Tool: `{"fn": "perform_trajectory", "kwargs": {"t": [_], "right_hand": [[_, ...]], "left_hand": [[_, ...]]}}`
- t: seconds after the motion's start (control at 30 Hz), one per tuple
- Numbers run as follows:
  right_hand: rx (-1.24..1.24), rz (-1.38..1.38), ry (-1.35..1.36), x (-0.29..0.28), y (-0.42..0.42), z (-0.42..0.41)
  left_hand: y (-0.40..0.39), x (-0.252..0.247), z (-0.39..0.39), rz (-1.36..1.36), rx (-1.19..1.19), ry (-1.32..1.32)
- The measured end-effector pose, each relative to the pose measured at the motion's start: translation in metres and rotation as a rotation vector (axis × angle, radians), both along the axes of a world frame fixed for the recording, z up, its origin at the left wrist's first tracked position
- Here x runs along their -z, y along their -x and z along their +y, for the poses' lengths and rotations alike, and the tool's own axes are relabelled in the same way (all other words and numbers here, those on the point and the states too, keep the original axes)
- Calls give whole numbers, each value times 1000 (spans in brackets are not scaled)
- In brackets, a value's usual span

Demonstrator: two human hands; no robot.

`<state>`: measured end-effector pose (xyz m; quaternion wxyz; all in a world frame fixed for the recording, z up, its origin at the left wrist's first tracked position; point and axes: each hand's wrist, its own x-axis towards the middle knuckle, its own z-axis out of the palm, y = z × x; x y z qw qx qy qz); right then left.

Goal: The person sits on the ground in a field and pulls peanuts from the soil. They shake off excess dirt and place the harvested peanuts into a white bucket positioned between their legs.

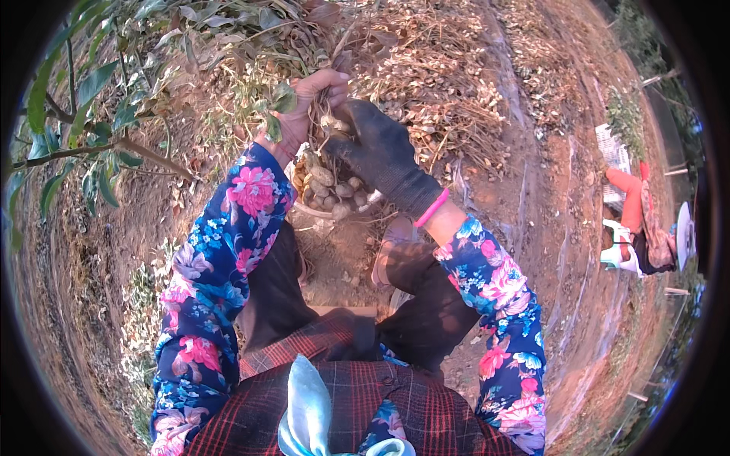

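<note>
Bare and closed, my left hand (311, 105) grips the stems of a dried peanut plant (344, 45). My right hand (379, 151), in a dark knit work glove with a pink band at the wrist, is at the peanut pods (333, 123) hanging just below the left fist. Its thumb and fingers close about these pods, though part of the grip is hidden. Directly beneath both hands stands a round, pale-rimmed container (312, 212) of unshelled peanuts (321, 175). Its far side is covered by my hands.
A leafy branch (85, 148) reaches in from the left. Uprooted peanut plants (450, 97) lie heaped ahead and to the right. Strips of plastic film (516, 114) run along the soil. At far right a person (650, 228) in a hat sits near a white crate (613, 148).
</note>
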<state>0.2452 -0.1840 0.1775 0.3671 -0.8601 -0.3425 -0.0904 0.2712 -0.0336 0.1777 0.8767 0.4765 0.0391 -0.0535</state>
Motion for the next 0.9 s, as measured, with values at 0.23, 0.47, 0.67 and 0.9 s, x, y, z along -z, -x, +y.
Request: {"fn": "perform_trajectory", "kwargs": {"t": [0.23,0.47,0.67,0.9], "right_hand": [[26,100,-36,-6,0,-2],[58,139,265,-26,-1,-3],[88,223,191,-24,-1,-12],[82,274,20,-21,3,-10]], "left_hand": [[1,-2,-8,-2,-57,-127],[-1,3,-19,-4,-235,-193],[-10,25,-27,-103,-316,-156],[-24,57,-16,33,-311,110]]}}
